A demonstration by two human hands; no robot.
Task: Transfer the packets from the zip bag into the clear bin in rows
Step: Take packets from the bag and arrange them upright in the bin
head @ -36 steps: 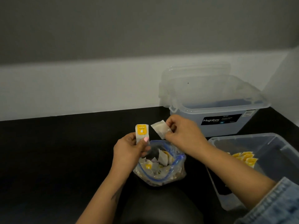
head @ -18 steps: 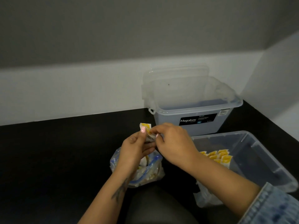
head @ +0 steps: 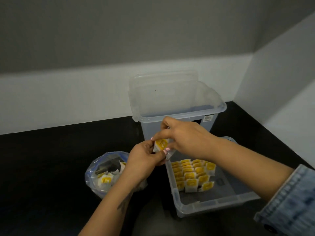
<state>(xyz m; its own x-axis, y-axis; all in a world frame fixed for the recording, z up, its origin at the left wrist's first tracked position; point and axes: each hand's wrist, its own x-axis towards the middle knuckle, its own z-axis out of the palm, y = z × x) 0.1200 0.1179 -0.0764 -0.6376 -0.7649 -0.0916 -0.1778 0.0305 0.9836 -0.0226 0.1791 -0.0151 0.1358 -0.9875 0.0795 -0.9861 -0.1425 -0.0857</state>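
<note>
Item 1, fingers. I read the left hand as pinching the held packets between thumb and fingertips, with the right hand curled over them from the far side and gripping the same small stack. How many packets are in the stack I cannot tell; one yellow face shows, white edges behind it. My judgement: both hands hold it so that the packets can be squared and faced the same way before going down.

Item 2, placement. The stack is held in the air just above the far left corner of the clear bin, apart from its contents.

Item 3, rows. Packets in rows stand overlapped in the bin's far left part, yellow labels facing the near side. The right and near floor of the bin is bare, so I judge the task part done.

Item 4, source. The zip bag sits left of the bin, mouth open upward, with loose packets inside, within reach of the left hand.

Item 5, surroundings. A taller storage box, open, with a lid leaning behind it, stands beyond the hands. All rest on a black countertop. White lower wall, grey above, a corner at the right. Denim sleeve on the right forearm.
</note>
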